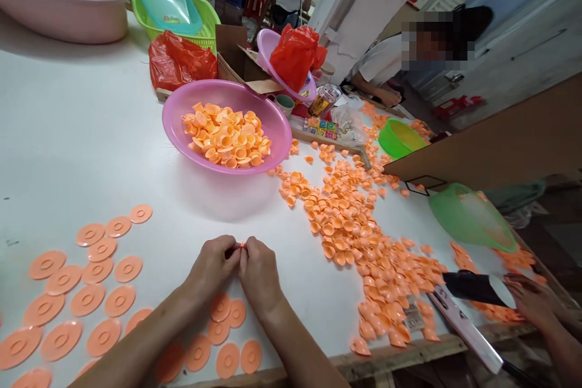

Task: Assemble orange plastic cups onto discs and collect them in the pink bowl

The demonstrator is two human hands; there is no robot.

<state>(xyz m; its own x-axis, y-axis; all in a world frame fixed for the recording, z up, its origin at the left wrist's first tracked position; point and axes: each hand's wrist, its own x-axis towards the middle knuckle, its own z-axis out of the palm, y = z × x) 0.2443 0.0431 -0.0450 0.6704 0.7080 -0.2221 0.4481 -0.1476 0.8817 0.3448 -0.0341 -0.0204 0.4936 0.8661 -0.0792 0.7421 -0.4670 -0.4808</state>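
Close together over the white table, my left hand (213, 264) and my right hand (260, 271) pinch a small orange plastic piece (242, 245) between their fingertips. Only a sliver of it shows, so its shape is hidden. Below my hands and partly behind my left forearm lie several orange plastic saucer-like discs (228, 359). More of these discs, with a raised ring in the middle, are spread out at the left. A large heap of small orange toy cups (348, 212) lies to the right of my hands.
Ahead, a pink basin (175, 124) holds more orange cups. Red plastic bags (182, 63), a cardboard box (231, 63) and green baskets stand behind. A person (382, 63) leans at the far right; another person's hand (530, 297) is near a black-and-white object (477, 288) at right.
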